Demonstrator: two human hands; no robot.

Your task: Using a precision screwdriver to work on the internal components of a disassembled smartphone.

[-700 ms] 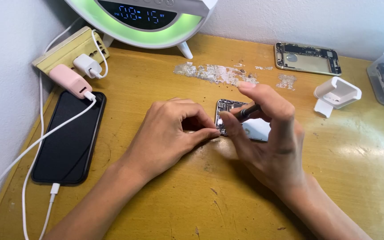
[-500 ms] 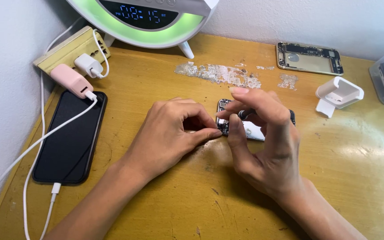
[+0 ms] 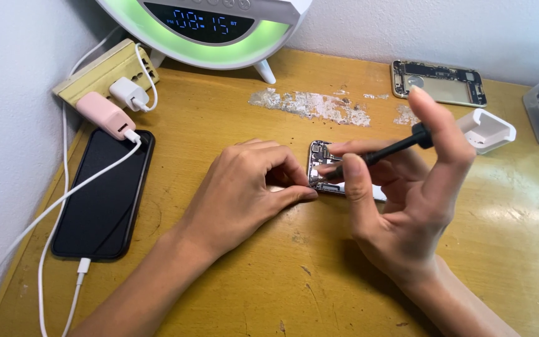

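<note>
Fingers (image 3: 350,181) of right hand (image 3: 400,206) pinch a black screwdriver (image 3: 378,155), long axis slanting, tip down-left onto the opened phone body (image 3: 320,167), cap end up-right under the forefinger. Left hand (image 3: 244,190), fingers curled narrow, presses the phone body's left edge on the table (image 3: 269,287). Black phone (image 3: 104,193) lies well left of it, charging.

Opened phone chassis (image 3: 320,167) flat under slanted black screwdriver (image 3: 387,150).

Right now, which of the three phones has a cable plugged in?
The black phone at the left, screen up with a white cable in its near end. The other two are opened shells without cables.
</note>
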